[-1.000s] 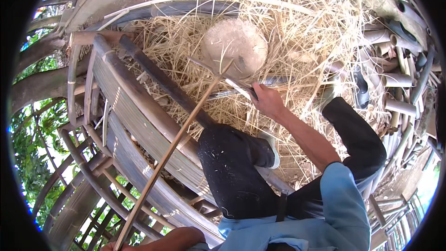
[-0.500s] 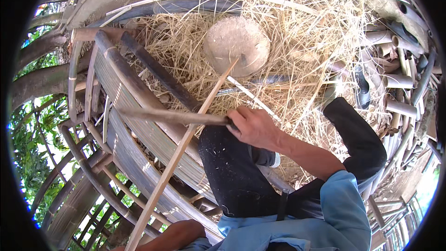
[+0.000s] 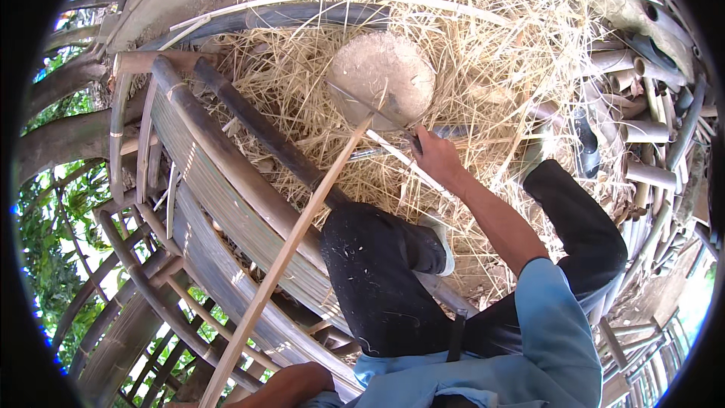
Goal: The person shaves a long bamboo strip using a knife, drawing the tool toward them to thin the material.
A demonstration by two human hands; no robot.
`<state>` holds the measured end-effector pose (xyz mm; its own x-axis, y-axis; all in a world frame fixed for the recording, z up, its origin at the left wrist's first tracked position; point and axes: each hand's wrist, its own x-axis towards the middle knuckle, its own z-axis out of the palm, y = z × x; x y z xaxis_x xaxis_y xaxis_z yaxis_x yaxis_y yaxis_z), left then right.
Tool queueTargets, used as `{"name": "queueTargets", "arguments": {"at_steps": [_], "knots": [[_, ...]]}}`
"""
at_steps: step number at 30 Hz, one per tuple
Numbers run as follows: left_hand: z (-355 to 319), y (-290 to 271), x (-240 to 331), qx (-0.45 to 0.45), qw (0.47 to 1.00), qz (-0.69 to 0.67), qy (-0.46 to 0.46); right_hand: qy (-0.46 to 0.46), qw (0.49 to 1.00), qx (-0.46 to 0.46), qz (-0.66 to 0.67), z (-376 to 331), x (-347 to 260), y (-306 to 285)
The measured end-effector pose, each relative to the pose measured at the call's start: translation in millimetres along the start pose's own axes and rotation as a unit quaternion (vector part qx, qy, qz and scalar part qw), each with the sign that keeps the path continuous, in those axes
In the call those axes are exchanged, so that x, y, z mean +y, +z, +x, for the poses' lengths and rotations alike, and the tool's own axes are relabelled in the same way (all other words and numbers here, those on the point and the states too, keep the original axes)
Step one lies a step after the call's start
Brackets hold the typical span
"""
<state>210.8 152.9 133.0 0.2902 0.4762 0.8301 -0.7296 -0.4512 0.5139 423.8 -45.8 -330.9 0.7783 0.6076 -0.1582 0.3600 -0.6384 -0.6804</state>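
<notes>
My right hand (image 3: 438,157) is closed round the dark handle of a long-bladed machete (image 3: 395,122). Its blade lies across the near part of a round wooden chopping block (image 3: 387,68), right at the tip of a long squared strip of wood or bamboo (image 3: 298,230). From the block, that strip slants down to the lower left edge of the view. A thin sliver stands up by the strip's tip, over the block. Only my left forearm (image 3: 291,387) shows, low beside the strip; the left hand itself is out of the picture.
Straw and shavings (image 3: 513,53) surround the block. To the left is a slatted bamboo bench (image 3: 249,211) with a round front pole. Cut bamboo tubes (image 3: 646,132) are stacked at the right. A pale split strip (image 3: 408,159) lies beneath my right wrist.
My right hand has swung the machete forward, from above the strip near my knee to the strip's tip at the block. A sliver now stands at that tip.
</notes>
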Motion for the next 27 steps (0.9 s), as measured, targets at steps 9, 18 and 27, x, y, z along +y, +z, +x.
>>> {"name": "queueTargets", "arguments": {"at_steps": [9,18,27], "knots": [[-11,24,-8,0.076,0.996,-0.024,0.049,0.094,0.994,-0.048,0.033,-4,-18,-16],[-11,31,-12,-0.021,0.991,-0.111,0.072,-0.214,0.973,0.034,0.077,-44,-146,-83],[-11,30,-9,-0.033,0.993,-0.093,0.062,0.094,0.994,-0.058,-0.010,1,0,-6]]}}
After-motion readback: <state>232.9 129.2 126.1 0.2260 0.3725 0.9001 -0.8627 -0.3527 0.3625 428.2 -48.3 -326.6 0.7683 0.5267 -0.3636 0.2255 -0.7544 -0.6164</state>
